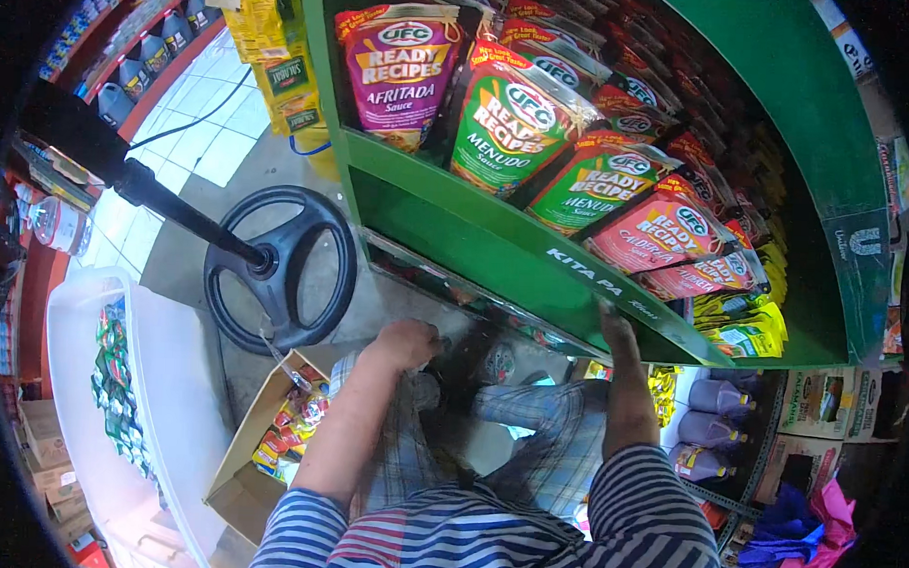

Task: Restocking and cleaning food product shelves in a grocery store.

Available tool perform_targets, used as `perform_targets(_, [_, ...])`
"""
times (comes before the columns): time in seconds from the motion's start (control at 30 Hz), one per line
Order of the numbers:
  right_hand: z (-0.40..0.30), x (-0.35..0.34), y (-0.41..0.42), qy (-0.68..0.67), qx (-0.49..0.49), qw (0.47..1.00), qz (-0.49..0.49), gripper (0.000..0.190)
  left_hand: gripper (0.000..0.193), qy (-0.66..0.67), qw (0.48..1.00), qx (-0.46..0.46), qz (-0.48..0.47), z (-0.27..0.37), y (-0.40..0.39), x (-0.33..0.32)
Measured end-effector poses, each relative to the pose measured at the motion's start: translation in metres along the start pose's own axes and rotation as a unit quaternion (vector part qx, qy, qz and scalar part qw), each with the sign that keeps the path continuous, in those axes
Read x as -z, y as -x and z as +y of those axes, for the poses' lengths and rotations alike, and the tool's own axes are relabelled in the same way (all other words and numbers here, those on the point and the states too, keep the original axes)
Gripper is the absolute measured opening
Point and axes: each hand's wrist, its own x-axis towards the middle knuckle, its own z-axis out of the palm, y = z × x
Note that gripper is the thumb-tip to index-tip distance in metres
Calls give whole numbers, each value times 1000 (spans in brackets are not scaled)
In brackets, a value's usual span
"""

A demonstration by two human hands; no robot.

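My left hand (409,344) is curled above my left knee, beside the lower edge of the green shelf unit; whether its fingers grip anything is hidden. At the front board of the green shelf (457,201), my right hand (617,323) reaches up, its fingertips against or just behind the board; its grip is hard to see. Above the board stand rows of sauce pouches: a purple one (400,75), green ones (516,132) and pink ones (659,227). Yellow packets (746,332) lie at the shelf's right end.
An open cardboard box (231,456) of colourful packets sits at my left, next to a white plastic bin (141,341) with green sachets. A black round stand base (279,266) with a pole is on the floor. Purple-filled jugs (712,428) and cartons (814,405) stand at right.
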Motion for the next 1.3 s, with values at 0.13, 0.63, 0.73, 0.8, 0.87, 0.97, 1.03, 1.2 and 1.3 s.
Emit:
perform_targets(0.13, [-16,-18,-17,-22,-132,991,-11,66,32,-21,999,-21,-22,6,-7,-7])
perform_targets(0.63, [-229,-33,-59,-168,164,972,-8,45,31,-23,999,26,-33,1,1,4])
perform_targets(0.73, [-111,-20,-36,-181,-14,983,19,50,32,-4,1000,15,-18,-3,3,3])
perform_targets(0.8, [-49,-10,-23,-29,-50,997,-44,57,33,-5,1000,-2,-11,-2,2,1])
perform_targets(0.87, [-28,-10,-21,79,-110,982,-130,58,34,9,999,-4,-37,1,-1,-1])
perform_targets(0.97, [-71,-12,-34,-118,-40,992,30,51,35,-12,1000,-8,-21,7,-5,-2])
perform_targets(1.03, [-148,-19,-49,-276,43,958,65,45,35,-12,999,-3,-32,10,-7,-2])
perform_targets(1.2, [-312,-28,-50,-232,118,964,-64,67,34,-37,997,-2,-66,10,-9,1])
perform_targets(1.3, [-286,-29,-29,-230,171,954,-85,73,35,-16,999,21,-22,2,-4,2])
